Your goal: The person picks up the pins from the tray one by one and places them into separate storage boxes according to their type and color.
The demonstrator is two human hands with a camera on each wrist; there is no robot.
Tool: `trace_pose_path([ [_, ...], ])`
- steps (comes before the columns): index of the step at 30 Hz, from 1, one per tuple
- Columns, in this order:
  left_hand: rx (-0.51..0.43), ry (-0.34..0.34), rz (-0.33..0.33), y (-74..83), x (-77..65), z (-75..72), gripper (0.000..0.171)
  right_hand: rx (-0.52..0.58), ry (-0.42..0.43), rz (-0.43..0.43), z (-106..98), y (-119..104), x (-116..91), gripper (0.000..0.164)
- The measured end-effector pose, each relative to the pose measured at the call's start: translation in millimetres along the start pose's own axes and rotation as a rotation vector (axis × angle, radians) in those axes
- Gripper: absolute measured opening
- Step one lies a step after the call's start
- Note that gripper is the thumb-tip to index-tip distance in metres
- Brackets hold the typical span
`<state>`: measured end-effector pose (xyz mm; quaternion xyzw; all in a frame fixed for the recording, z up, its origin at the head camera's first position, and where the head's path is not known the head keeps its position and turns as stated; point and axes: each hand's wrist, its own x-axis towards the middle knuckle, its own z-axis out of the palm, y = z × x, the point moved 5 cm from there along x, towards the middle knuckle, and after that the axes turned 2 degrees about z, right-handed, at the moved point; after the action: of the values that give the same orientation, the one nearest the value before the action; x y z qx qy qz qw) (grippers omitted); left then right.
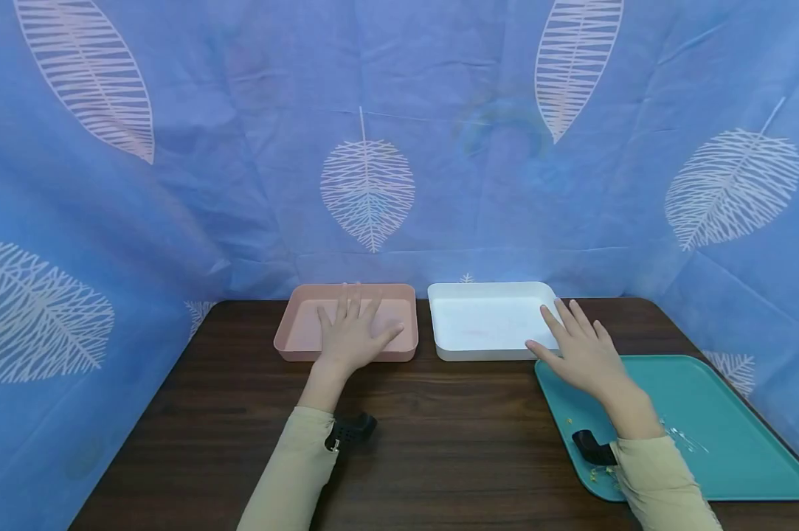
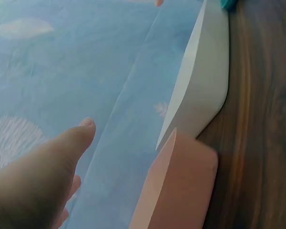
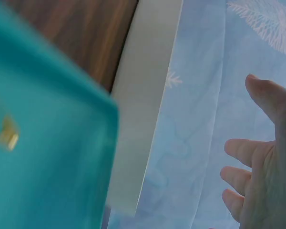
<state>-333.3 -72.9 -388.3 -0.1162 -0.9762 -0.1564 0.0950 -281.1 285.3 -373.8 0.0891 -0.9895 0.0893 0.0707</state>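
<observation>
My left hand (image 1: 351, 335) is spread over the pink tray (image 1: 293, 335), fingers straight and holding nothing. In the left wrist view its thumb (image 2: 71, 148) points out above the level of the pink tray's wall (image 2: 186, 181). Beyond the near left corner of the teal tray (image 1: 718, 413), my right hand (image 1: 581, 350) is held with fingers apart and nothing in it. Its fingertips overlap the right end of the white tray (image 1: 492, 354) in the head view. Small yellow pieces (image 1: 595, 476) and thin clear strips (image 1: 687, 439) lie on the teal tray, partly hidden by the right forearm.
A dark wooden table (image 1: 439, 450) carries all three trays, with the pink and white ones side by side at its back edge. Blue cloth with white leaf prints (image 1: 439, 147) hangs behind and at both sides. Each wrist wears a black camera mount (image 1: 351, 429).
</observation>
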Motion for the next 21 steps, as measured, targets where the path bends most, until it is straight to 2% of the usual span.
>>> trace_pose_path([
  [8, 0.035, -0.038, 0.097, 37.8, -4.2, 12.3, 0.083, -0.025, 0.034, -0.002, -0.9, 28.8, -18.3, 0.085],
  [16, 0.109, -0.072, 0.258, 86.0, -20.9, 27.3, 0.082, -0.038, 0.050, 0.012, -5.5, 58.7, -39.8, 0.085],
  [21, 0.172, -0.092, 0.353, 114.0, -31.1, 41.8, 0.082, -0.034, 0.058, 0.019, -8.2, 79.7, -52.1, 0.084],
])
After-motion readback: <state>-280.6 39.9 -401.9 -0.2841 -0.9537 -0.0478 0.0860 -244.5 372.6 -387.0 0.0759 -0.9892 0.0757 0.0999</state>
